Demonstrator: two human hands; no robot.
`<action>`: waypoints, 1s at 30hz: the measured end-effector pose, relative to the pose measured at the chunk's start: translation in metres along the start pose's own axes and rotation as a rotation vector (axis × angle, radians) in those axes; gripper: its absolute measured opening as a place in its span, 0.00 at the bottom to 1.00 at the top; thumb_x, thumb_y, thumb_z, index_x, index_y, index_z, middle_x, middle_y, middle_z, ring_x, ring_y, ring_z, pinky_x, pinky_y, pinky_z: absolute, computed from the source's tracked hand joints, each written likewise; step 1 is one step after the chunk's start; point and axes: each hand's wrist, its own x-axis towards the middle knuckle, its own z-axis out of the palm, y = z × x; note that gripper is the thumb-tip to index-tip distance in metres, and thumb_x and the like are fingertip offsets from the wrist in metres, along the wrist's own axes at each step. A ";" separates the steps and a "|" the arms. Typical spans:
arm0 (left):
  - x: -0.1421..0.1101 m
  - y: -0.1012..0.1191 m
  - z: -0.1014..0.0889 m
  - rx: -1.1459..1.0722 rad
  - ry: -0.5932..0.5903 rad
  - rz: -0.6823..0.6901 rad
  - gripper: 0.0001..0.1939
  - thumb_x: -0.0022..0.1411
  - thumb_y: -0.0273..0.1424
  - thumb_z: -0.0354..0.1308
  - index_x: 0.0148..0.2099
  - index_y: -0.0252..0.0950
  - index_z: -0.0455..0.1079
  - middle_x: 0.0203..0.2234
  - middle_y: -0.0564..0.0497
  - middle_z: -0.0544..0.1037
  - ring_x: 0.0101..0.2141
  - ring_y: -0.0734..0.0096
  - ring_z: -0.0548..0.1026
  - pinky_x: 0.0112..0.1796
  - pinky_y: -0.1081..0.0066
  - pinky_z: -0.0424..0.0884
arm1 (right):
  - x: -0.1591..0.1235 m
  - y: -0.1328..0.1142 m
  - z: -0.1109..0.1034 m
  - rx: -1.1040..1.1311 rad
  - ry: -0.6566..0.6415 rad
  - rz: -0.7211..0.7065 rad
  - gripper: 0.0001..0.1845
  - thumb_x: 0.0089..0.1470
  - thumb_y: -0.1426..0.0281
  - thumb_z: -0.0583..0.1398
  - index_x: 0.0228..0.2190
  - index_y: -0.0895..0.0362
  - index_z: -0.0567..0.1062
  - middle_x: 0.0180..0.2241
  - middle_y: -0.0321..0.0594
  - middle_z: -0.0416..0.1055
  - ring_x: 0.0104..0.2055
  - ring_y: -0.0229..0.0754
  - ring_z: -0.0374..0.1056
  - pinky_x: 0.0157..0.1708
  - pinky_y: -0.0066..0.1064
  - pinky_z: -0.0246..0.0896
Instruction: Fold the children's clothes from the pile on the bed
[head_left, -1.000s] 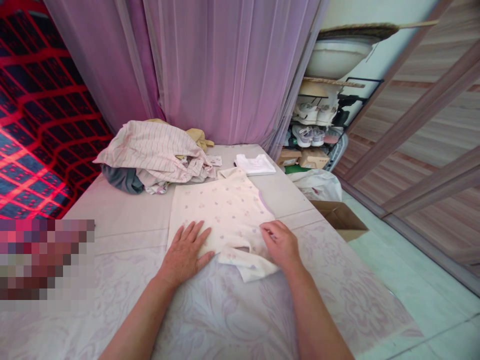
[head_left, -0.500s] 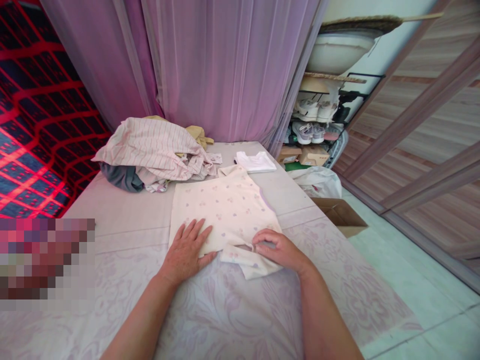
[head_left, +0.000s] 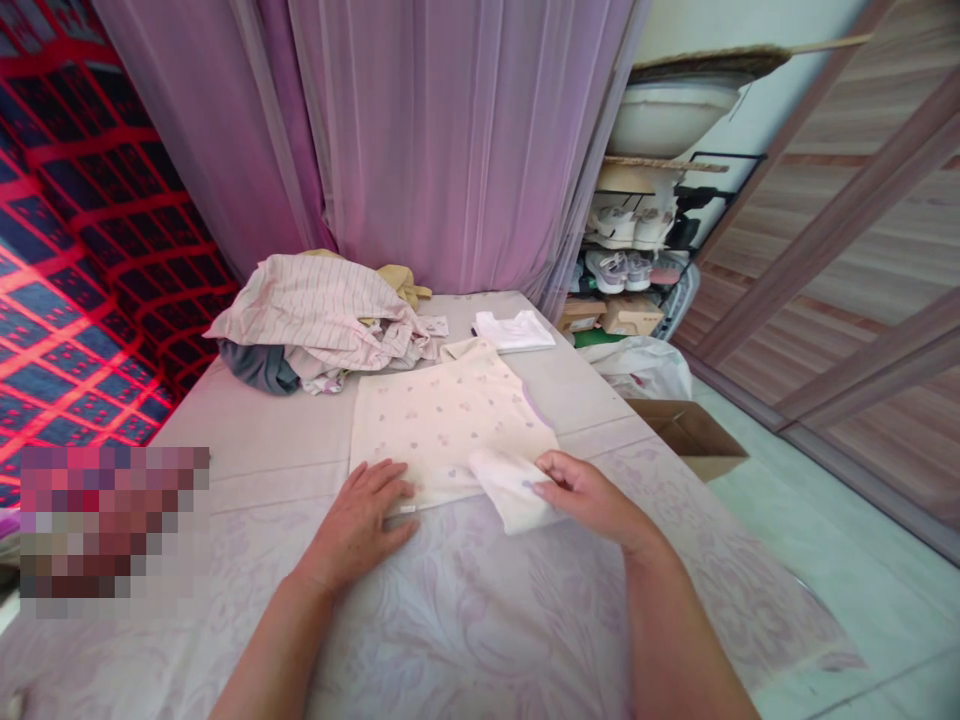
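A tiny white tag (head_left: 409,508) at the lower edge of a cream sleeveless child's top (head_left: 442,425) is too small to read, and the small cartons (head_left: 600,315) on the rack's bottom level, at about 1 o'clock, show markings too blurred to make out. The right hand (head_left: 589,490) makes a narrow pinch, its curved fingers (head_left: 559,465) and thumb closing on a folded-up hem flap (head_left: 510,490) at the top's lower right corner. The left hand (head_left: 360,525) is open and lies flat, fingers slightly spread, pressing on the top's lower left edge. The top lies flat and face up on a lilac floral bedsheet (head_left: 480,620), directly ahead of the hands at 12 o'clock, dotted with small pastel hearts, with lilac trim (head_left: 534,407) at one armhole. Beyond it, at about 11 o'clock, sits a heap of clothes (head_left: 315,320), striped pink-and-white on top, with a grey piece (head_left: 259,368) beneath and a mustard piece (head_left: 405,283) behind. A folded white garment (head_left: 514,330) lies just past the collar. A cardboard box (head_left: 694,435) stands on the tiled floor at 2 o'clock, beside a white plastic bag (head_left: 645,368), and sheer lilac curtains (head_left: 450,130) hang at 12 o'clock.
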 end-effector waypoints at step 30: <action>0.031 -0.041 -0.010 -0.185 0.234 -0.626 0.25 0.59 0.44 0.46 0.56 0.41 0.64 0.23 0.57 0.71 0.26 0.71 0.71 0.27 0.75 0.63 | 0.076 0.045 -0.039 -0.338 0.455 0.163 0.25 0.53 0.57 0.55 0.50 0.56 0.69 0.29 0.36 0.74 0.31 0.39 0.68 0.33 0.29 0.61</action>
